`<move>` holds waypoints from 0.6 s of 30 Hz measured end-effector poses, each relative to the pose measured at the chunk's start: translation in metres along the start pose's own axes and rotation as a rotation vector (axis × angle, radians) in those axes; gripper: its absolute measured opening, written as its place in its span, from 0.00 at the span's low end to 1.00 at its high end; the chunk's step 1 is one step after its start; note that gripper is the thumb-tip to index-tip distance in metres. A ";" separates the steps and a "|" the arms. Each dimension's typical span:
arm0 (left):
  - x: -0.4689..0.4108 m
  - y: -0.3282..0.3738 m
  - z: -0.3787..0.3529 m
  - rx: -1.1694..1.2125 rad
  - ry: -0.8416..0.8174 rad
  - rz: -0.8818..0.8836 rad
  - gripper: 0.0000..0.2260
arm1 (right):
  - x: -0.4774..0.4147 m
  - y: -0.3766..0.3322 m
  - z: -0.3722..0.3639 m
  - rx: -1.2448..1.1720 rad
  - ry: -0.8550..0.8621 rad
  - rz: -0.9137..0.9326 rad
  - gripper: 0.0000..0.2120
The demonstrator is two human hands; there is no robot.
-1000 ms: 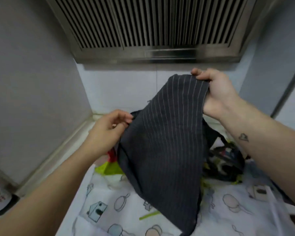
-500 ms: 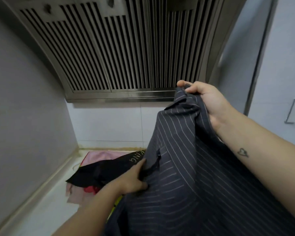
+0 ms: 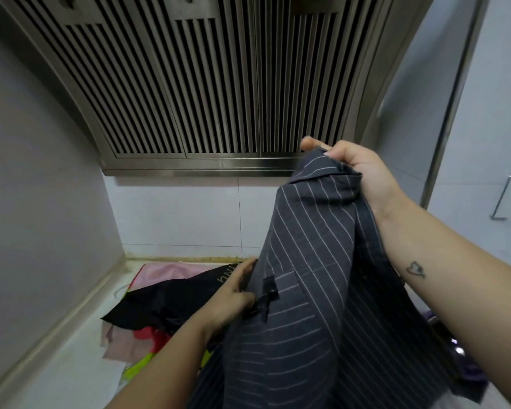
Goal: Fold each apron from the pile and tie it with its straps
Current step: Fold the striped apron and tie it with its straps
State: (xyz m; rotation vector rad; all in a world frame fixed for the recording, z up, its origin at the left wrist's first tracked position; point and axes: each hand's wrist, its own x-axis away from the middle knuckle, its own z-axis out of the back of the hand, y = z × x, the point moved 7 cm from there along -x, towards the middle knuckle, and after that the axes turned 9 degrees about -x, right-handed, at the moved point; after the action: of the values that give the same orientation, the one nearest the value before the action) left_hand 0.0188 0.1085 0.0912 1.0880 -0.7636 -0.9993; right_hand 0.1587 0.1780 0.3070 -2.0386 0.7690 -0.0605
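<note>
— Above the bench (image 3: 80, 349), how does our striped apron (image 3: 307, 276) hang?
— Nearly upright, long axis running from the hood (image 3: 204, 84) down toward us. Our right hand (image 3: 357, 169) grips its top edge; our left hand (image 3: 233, 299) pinches its side lower down.
— And around us?
— We see a pile (image 3: 165, 299) of aprons on the pale bench, against the tiled wall (image 3: 174, 216).

striped apron (image 3: 307, 290): lower part cut off at the bottom edge.
left hand (image 3: 233, 296): fingertips hidden behind the striped apron.
pile (image 3: 165, 302): partly behind the striped apron (lettering unreadable).
</note>
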 end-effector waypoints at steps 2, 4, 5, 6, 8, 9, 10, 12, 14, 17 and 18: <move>0.004 0.026 -0.007 0.022 -0.026 -0.024 0.17 | -0.002 -0.002 -0.003 0.023 -0.015 0.002 0.16; 0.007 0.041 -0.013 -0.066 -0.074 -0.033 0.10 | -0.004 -0.004 0.001 0.002 -0.005 0.001 0.18; 0.008 0.041 -0.012 -0.142 -0.088 -0.047 0.09 | -0.005 -0.004 0.007 0.005 0.022 0.001 0.19; 0.007 0.039 -0.006 -0.234 -0.073 -0.069 0.09 | -0.007 -0.007 0.014 0.038 0.061 0.012 0.18; 0.005 0.027 0.020 -0.399 0.045 -0.099 0.09 | -0.013 -0.014 0.035 0.191 0.172 0.058 0.16; 0.005 0.021 0.040 -0.462 0.140 -0.105 0.08 | -0.017 -0.017 0.050 0.307 0.242 0.080 0.16; 0.005 0.019 0.064 -0.529 0.255 -0.109 0.08 | -0.022 -0.021 0.066 0.456 0.314 0.105 0.16; 0.007 0.031 0.110 -0.672 0.458 -0.136 0.08 | -0.032 -0.034 0.092 0.840 0.387 0.134 0.14; 0.007 0.063 0.151 -0.839 0.572 -0.150 0.09 | -0.047 -0.045 0.105 1.226 0.358 0.113 0.11; 0.015 0.145 0.191 -1.023 0.720 -0.211 0.10 | -0.070 -0.081 0.099 1.598 0.390 0.254 0.12; 0.026 0.180 0.198 -1.060 0.842 -0.300 0.10 | -0.073 -0.099 0.086 1.596 0.440 0.404 0.12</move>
State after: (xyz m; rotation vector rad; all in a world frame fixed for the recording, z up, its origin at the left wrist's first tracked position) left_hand -0.0984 0.0401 0.3229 0.5568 0.6042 -0.8779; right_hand 0.1779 0.3194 0.3534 -0.3373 0.9040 -0.6679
